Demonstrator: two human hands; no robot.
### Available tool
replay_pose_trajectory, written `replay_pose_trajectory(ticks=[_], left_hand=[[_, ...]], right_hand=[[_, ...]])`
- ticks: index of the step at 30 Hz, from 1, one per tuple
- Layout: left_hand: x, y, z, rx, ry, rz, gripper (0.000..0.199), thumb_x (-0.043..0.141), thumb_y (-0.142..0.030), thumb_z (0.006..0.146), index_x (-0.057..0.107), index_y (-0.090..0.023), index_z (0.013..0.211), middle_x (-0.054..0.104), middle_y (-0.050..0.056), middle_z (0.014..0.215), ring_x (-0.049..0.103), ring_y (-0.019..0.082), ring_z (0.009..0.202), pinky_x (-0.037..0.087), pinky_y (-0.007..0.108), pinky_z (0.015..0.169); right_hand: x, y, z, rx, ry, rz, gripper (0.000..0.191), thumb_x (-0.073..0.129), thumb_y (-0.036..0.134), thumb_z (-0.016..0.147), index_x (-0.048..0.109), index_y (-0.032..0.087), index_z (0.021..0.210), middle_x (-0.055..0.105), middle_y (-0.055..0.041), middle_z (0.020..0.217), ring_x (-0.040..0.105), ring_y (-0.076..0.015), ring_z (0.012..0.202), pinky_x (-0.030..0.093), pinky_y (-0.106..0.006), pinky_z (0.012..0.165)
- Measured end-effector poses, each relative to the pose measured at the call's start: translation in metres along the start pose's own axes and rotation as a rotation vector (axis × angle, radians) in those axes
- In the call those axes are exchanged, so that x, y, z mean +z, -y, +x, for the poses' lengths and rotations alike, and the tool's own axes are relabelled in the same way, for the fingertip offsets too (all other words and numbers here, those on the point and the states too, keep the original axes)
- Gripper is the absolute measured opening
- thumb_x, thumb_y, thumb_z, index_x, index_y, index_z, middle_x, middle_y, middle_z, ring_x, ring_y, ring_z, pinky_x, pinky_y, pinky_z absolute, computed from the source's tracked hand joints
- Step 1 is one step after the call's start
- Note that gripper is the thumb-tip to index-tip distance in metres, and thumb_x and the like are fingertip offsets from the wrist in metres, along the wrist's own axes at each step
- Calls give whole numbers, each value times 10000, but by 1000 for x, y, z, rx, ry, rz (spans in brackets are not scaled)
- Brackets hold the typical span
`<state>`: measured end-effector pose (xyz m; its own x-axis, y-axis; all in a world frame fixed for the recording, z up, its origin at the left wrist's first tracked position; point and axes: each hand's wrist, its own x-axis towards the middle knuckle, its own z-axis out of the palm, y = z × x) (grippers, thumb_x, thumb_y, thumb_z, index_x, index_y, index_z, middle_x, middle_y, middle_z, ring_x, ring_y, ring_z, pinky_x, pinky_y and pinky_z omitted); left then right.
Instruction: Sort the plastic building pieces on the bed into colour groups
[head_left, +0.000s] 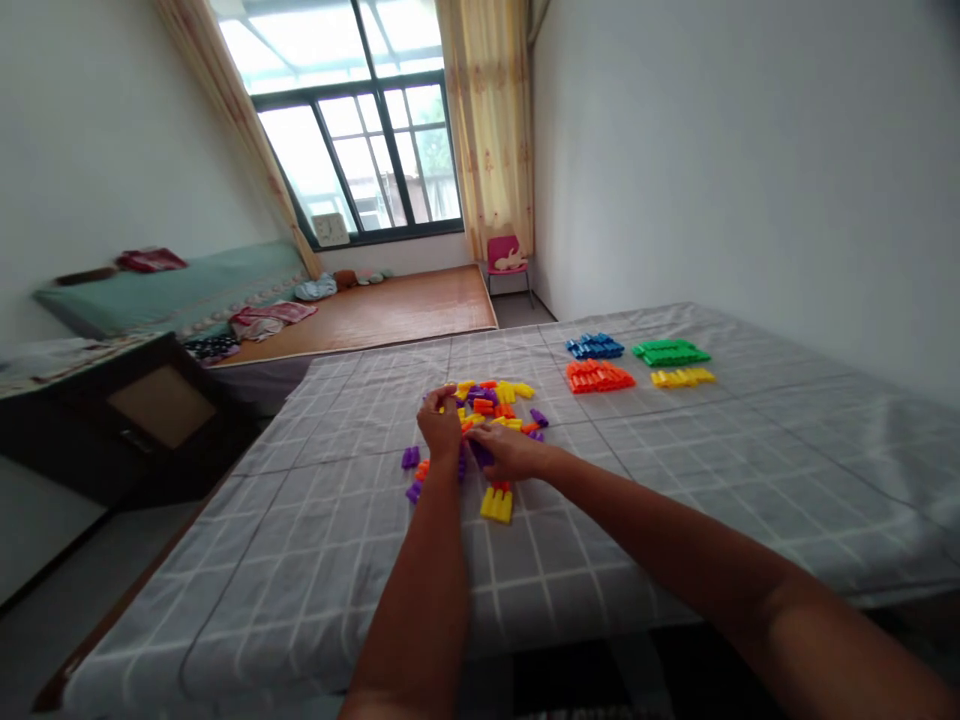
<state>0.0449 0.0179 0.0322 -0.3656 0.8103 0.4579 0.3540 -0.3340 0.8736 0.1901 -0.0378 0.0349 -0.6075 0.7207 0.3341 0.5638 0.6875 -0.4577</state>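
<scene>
A mixed pile of plastic building blocks (pixel 484 407) in yellow, orange and purple lies on the cloth-covered table. At the pile's left side is my left hand (pixel 439 420), its fingers curled together; whatever is between the fingertips is too small to make out. My right hand (pixel 510 452) reaches into the near side of the pile, fingers pointing left and drawn together among orange and purple pieces. What those fingertips hold is hidden. Closer to me sits a yellow block (pixel 496 505), and a purple block (pixel 410 457) lies left of my left wrist.
Sorted groups lie farther right: blue blocks (pixel 595 346), green blocks (pixel 670 352), orange blocks (pixel 598 377) and yellow blocks (pixel 682 378). A grey checked tablecloth (pixel 300 560) covers the table. Beyond it are a bed (pixel 405 305), a pink chair (pixel 504 250) and a dark cabinet (pixel 97 430).
</scene>
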Motion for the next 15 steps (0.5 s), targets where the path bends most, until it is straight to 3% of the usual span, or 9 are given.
replay_pose_trajectory(ticks=[4, 8, 11, 15], left_hand=[[2, -5, -2, 56, 0, 11, 264, 458, -213, 805, 687, -165, 927, 721, 66, 909, 674, 179, 842, 533, 314, 801], [-1, -4, -3, 106, 17, 97, 248, 469, -210, 801, 693, -180, 903, 722, 62, 923, 666, 195, 900, 518, 329, 841], [-1, 0, -3, 121, 45, 164, 233, 478, -203, 792, 692, -187, 885, 723, 64, 917, 664, 203, 909, 510, 334, 853], [2, 5, -7, 200, 111, 277, 240, 469, -178, 785, 694, -192, 868, 724, 68, 940, 658, 206, 940, 489, 335, 888]], right_hand=[[-31, -31, -27, -5, -74, 59, 689, 666, 108, 628, 524, 131, 1302, 542, -177, 1325, 508, -279, 1232, 416, -405, 1032], [-67, -81, -67, 179, -166, 99, 654, 667, 140, 629, 547, 169, 1271, 571, -138, 1250, 595, -232, 1043, 518, -372, 859], [-88, -114, -99, 354, -141, 51, 640, 676, 122, 602, 579, 144, 1234, 588, -144, 1213, 615, -219, 966, 533, -337, 790], [-103, -137, -132, 477, -62, 25, 682, 726, 155, 604, 563, 138, 1267, 619, -136, 1210, 634, -219, 961, 516, -342, 850]])
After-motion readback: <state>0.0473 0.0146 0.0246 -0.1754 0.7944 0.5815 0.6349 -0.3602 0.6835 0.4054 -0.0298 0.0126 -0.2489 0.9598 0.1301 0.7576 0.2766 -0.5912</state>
